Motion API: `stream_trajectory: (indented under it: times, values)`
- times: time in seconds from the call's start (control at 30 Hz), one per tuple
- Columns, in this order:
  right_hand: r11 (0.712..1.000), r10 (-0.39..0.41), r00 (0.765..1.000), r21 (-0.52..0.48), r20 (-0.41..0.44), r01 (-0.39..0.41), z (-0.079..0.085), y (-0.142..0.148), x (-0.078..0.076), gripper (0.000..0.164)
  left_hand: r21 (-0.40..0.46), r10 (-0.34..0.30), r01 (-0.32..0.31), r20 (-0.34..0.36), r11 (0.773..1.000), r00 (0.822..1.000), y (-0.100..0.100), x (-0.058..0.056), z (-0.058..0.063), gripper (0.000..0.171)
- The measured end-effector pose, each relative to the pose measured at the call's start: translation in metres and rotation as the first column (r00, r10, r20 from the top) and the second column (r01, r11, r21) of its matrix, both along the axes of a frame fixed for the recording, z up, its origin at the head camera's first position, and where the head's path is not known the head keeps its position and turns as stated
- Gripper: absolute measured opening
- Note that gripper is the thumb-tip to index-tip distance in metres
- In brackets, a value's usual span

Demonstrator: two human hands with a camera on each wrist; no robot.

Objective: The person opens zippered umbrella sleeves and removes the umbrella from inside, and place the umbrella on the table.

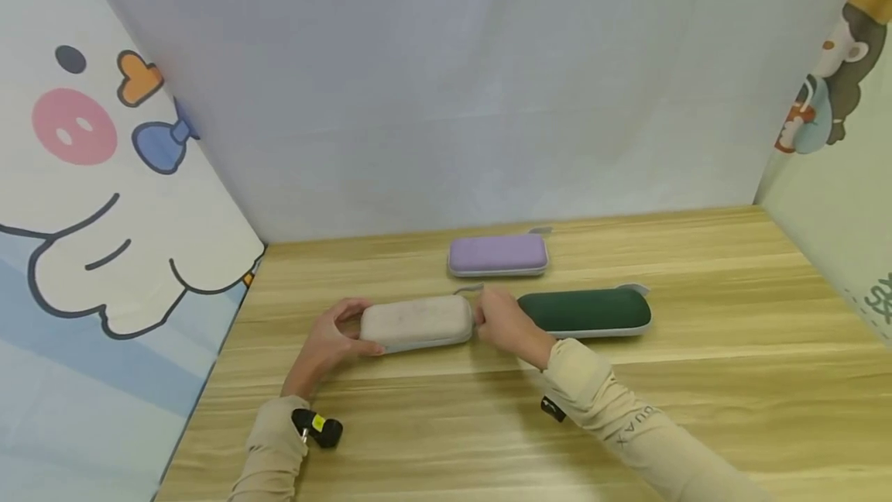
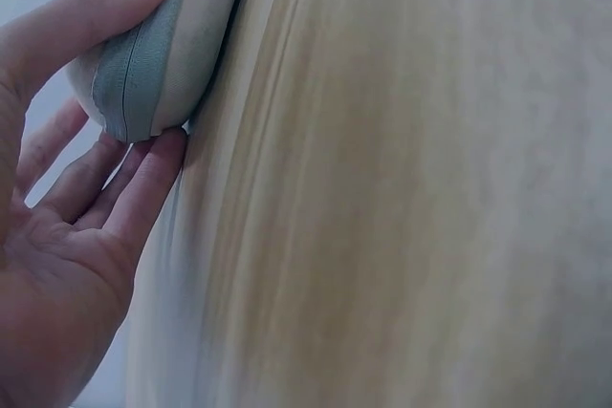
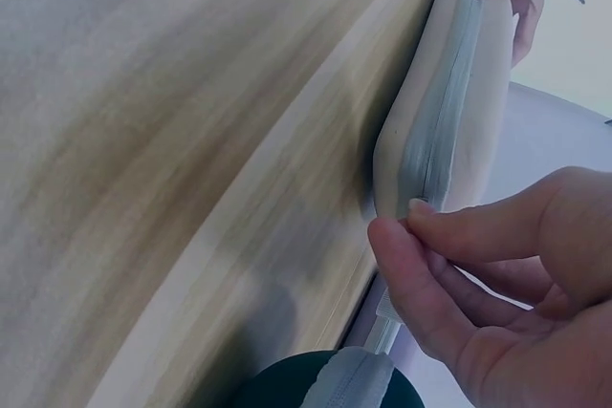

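Note:
A beige hard zippered case [image 1: 416,321] with a grey-blue zipper band [image 2: 143,74] lies closed on the wooden table. My left hand [image 1: 333,341] holds its left end, thumb on the front band and fingers round the end and back. At the right end, my right hand [image 1: 507,322] pinches with thumb and index finger beside the zipper [image 3: 442,131]; the fingertips mostly hide the zipper pull. Just right of that hand lies a dark green zippered case [image 1: 588,311], its left end partly covered by the hand.
Behind them a purple zippered case [image 1: 498,254] lies near the back of the wooden table [image 1: 732,347]. Grey fabric loops stick out from the cases. A pale curtain [image 1: 488,99] hangs behind, with printed cartoon panels at both sides.

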State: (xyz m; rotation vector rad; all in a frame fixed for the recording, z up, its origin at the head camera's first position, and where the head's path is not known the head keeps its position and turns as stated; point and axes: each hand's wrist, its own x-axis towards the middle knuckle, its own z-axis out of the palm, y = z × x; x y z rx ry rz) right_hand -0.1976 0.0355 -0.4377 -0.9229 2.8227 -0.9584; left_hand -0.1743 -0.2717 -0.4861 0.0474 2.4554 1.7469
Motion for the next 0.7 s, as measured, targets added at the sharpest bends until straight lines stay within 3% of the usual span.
stream_trajectory:
  times: [0.23,0.4,0.47,0.6,0.7]
  values:
    - [1.0,-0.011,1.0,-0.015,0.022,0.011,-0.002,0.001,0.001,0.042,-0.015,0.001,-0.001,-0.014,1.0,1.0,0.0,0.001,-0.001,0.079]
    - [1.0,-0.018,0.999,-0.01,0.034,0.018,-0.003,0.002,0.0,0.04,-0.022,-0.014,0.013,-0.021,1.0,1.0,0.007,0.008,0.017,0.077]
    - [1.0,-0.025,0.999,-0.006,0.036,0.025,-0.003,0.002,0.0,0.04,-0.031,-0.013,0.012,-0.03,0.999,0.999,0.007,0.008,0.016,0.077]
    - [0.999,-0.028,0.999,-0.02,0.018,0.029,-0.005,0.001,0.001,0.04,-0.036,0.002,-0.004,-0.048,0.999,0.999,0.002,0.002,-0.001,0.079]
    - [0.999,-0.034,0.999,-0.029,0.012,0.034,-0.006,0.001,0.002,0.041,-0.044,0.008,-0.01,-0.058,0.999,0.998,0.003,0.003,-0.001,0.079]
